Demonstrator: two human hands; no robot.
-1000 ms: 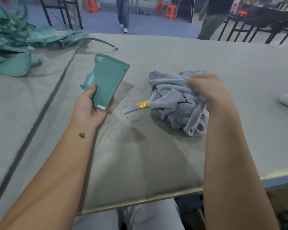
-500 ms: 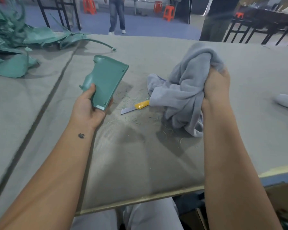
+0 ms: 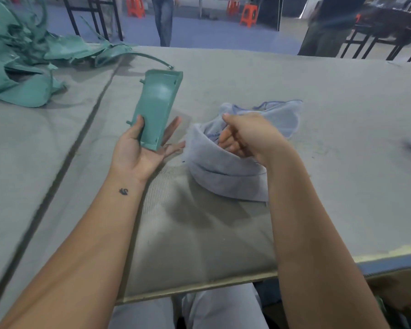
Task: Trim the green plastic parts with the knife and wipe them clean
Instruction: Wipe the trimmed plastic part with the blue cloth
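Loosely cradling the green plastic part (image 3: 156,110) at centre frame in our left hand (image 3: 142,150), thumb on it, right hand (image 3: 244,136) bunching the grey cloth (image 3: 223,172) on the tabletop (image 3: 342,186), we risk wiping it from that slack grip.

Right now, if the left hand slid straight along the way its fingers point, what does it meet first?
Probably the crumpled grey cloth: the left hand, holding the green moulded plastic part, has fingers aimed right toward it. Depth is unclear; the right hand sits in that cloth.
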